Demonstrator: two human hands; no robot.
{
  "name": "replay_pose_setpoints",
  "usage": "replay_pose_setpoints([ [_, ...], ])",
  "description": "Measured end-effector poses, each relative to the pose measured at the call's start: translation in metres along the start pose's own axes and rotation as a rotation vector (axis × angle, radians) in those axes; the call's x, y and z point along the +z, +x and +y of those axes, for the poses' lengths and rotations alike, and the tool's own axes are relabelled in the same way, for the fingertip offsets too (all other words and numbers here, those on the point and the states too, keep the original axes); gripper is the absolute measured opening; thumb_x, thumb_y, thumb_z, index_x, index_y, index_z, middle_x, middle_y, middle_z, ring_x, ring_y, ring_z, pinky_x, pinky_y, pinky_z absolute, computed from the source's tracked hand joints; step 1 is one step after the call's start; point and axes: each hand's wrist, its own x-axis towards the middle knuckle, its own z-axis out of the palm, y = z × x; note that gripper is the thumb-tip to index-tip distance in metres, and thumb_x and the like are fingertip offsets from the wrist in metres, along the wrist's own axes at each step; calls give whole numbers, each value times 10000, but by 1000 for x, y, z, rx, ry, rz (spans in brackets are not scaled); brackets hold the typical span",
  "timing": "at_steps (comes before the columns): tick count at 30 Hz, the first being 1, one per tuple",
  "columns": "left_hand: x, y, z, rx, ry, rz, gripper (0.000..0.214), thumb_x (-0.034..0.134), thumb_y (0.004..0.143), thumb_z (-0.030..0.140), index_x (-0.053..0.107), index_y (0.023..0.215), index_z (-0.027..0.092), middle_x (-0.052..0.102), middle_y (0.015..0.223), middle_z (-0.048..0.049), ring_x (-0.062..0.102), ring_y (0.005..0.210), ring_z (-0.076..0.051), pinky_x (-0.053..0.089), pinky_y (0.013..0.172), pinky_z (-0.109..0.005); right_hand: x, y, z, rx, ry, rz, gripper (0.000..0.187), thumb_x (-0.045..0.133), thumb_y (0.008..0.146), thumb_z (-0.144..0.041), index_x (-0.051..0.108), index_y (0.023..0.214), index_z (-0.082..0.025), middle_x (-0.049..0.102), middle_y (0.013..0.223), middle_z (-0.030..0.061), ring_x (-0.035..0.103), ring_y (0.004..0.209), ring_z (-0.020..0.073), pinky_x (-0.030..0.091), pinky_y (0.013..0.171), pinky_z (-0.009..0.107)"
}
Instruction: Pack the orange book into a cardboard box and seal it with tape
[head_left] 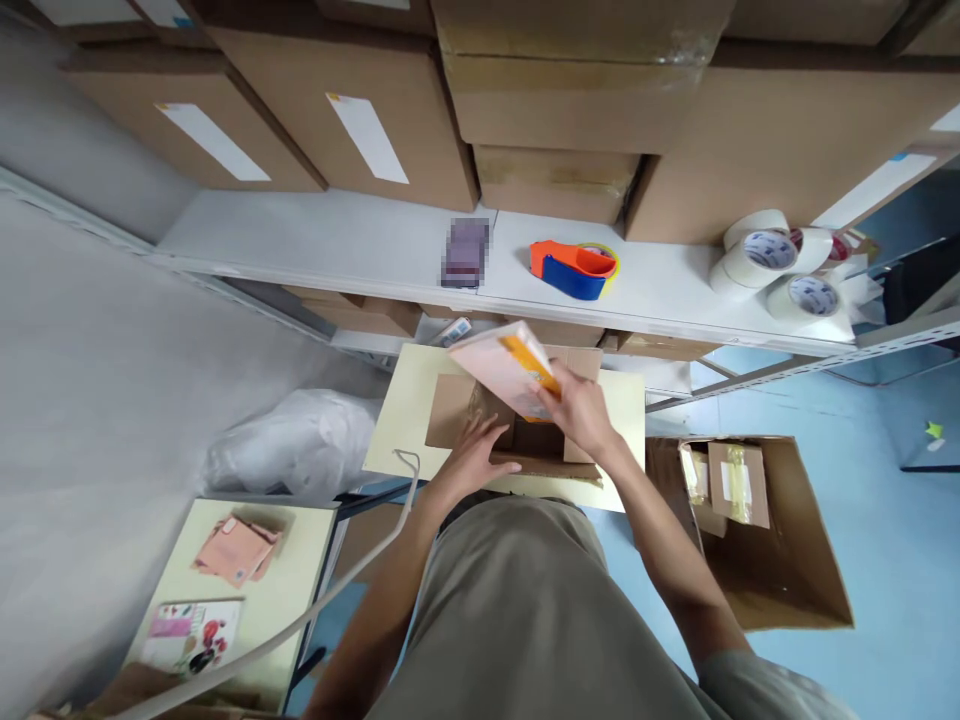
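An open cardboard box (544,466) sits on the small cream table (397,420) in front of me, its flaps folded outward. Above it, my right hand (577,410) grips a book (499,370) with a pale pink cover and an orange strip, held tilted over the opening. My left hand (474,460) rests at the box's left side by a flap (448,410), fingers spread and holding nothing. Part of the box's inside is hidden behind the book and hands.
A shelf (300,230) ahead carries large cartons (555,100), an orange-and-blue tape dispenser (574,270) and tape rolls (757,250). At right stands a big carton (795,560) holding small parcels (739,485). The left table (292,560) bears pink packets (236,550); a pale hose (337,580) crosses nearby.
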Motion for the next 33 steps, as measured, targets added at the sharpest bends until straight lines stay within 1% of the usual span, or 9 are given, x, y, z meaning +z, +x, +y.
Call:
replay_pose_setpoints([
  [3, 8, -7, -8, 15, 69, 9, 834, 869, 819, 592, 631, 1522, 213, 497, 1691, -190, 269, 1665, -457, 205, 1346, -672, 19, 4, -18, -39, -168, -202, 305, 445, 1149, -391, 622, 1348, -241, 812, 1204, 105, 784, 1053, 295, 518, 825, 303],
  [6, 14, -12, -19, 0, 88, 13, 857, 885, 799, 586, 629, 1520, 200, 509, 1678, -202, 261, 1667, -459, 190, 1349, -677, 24, 1, -25, -54, -280, -310, 300, 416, 1153, -338, 599, 1379, -262, 787, 1302, 103, 782, 1072, 277, 509, 803, 299],
  [9, 17, -13, -33, 10, 67, 15, 840, 881, 806, 572, 637, 1506, 177, 517, 1666, -223, 260, 1668, -458, 187, 1352, -671, 13, -8, -25, -42, -364, -348, 292, 438, 1145, -320, 590, 1389, -269, 771, 1339, 107, 785, 1071, 275, 508, 785, 300],
  [15, 17, -11, -56, 81, -22, 36, 776, 858, 837, 541, 646, 1486, 174, 532, 1652, -214, 274, 1671, -418, 251, 1355, -610, -30, -22, -20, 12, -555, -393, 288, 497, 1132, -311, 590, 1404, -284, 806, 1236, 109, 796, 1064, 284, 511, 768, 295],
  [18, 14, -11, -62, 106, -39, 20, 735, 848, 851, 522, 658, 1470, 175, 541, 1646, -207, 282, 1669, -410, 268, 1350, -604, -33, -22, -15, 33, -669, -457, 315, 484, 1137, -299, 577, 1437, -273, 811, 1228, 133, 802, 1063, 305, 526, 775, 314],
  [23, 12, -10, -67, 106, -47, -44, 735, 841, 856, 507, 652, 1485, 177, 483, 1698, -205, 253, 1682, -408, 268, 1347, -608, -4, -11, -6, 28, -719, -557, 334, 452, 1138, -254, 601, 1437, -247, 793, 1284, 172, 805, 1075, 316, 558, 820, 348],
  [27, 14, -9, -72, 120, -52, -58, 763, 824, 863, 514, 617, 1521, 189, 445, 1727, -199, 253, 1684, -400, 277, 1345, -598, 19, 2, -11, -35, -721, -563, 363, 420, 1130, -200, 623, 1430, -219, 794, 1266, 189, 799, 1096, 311, 570, 857, 359],
  [30, 15, -9, -76, 140, -53, -45, 805, 824, 864, 498, 566, 1563, 194, 442, 1729, -197, 274, 1679, -386, 289, 1346, -585, 33, 13, -15, -57, -667, -574, 384, 442, 1129, -214, 600, 1480, -223, 795, 1277, 178, 792, 1129, 300, 574, 895, 353],
  [33, 15, -9, -79, 154, -66, -6, 839, 850, 844, 467, 539, 1580, 212, 468, 1714, -181, 308, 1668, -376, 302, 1349, -573, 50, 21, -11, -50, -594, -606, 388, 474, 1129, -257, 591, 1499, -249, 783, 1333, 152, 782, 1172, 297, 579, 930, 354],
])
